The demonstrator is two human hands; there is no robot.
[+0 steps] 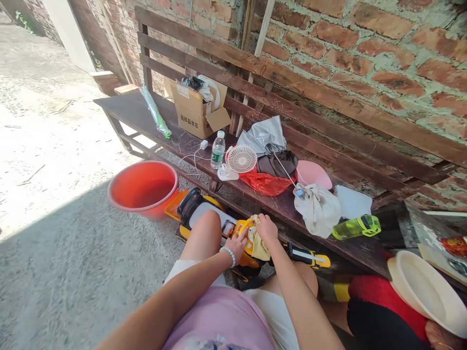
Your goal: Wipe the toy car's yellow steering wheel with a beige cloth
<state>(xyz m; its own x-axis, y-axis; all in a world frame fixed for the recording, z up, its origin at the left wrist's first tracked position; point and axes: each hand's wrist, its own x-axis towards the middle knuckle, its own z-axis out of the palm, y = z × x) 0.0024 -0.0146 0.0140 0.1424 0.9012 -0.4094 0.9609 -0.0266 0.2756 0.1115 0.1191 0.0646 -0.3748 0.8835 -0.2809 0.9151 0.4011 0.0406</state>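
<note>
Between my knees stands a yellow, white and black ride-on toy, partly covered by my leg and hands. My left hand, with a beaded bracelet at its wrist, lies on the toy's yellow part, fingers stretched out and somewhat apart. Bunched in my right hand is a pale yellow cloth, pressed against the same yellow part and hanging down over its side. My right fingers are closed round the cloth and partly hidden. A black and yellow end piece of the toy sticks out to the right.
A red basin of water stands on the ground at left. Along the wooden bench are a cardboard box, water bottle, small fan, umbrella and green bottle. At right, another person holds a cream basin.
</note>
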